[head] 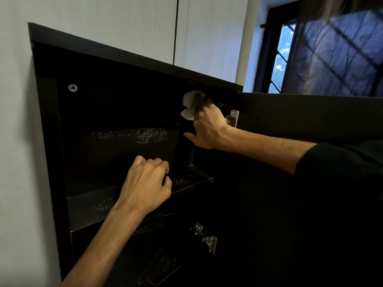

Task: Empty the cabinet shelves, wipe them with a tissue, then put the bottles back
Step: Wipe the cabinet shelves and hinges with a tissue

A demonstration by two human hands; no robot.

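Two hands work inside a dark cabinet (49, 121) whose door (310, 114) stands swung out to the right. The right hand (207, 129) is up in the top right corner of the upper compartment; its grip is clenched on a white tissue (189, 104), with the fingers curled over it and the thumb sticking out to the left below. The tissue is bunched and pressed against the back wall, just under the cabinet's top panel and close beside the upper hinge (233, 119).

The left hand (145, 183) rests at the front edge of the shelf (91, 201), its fingers curled loosely with the tips on the shelf. Nothing can be seen in that grip, though the palm side is hidden.

One tissue shows, and two metal hinges: the upper one by the right hand and a lower hinge (205, 238) beneath the shelf. One screw head (73, 88) sits in the back wall at upper left. Pale smeared marks lie on the back wall above the left hand, on the shelf, and in the compartment below. To the right, behind the door, is a window (284, 50) with dark bars.
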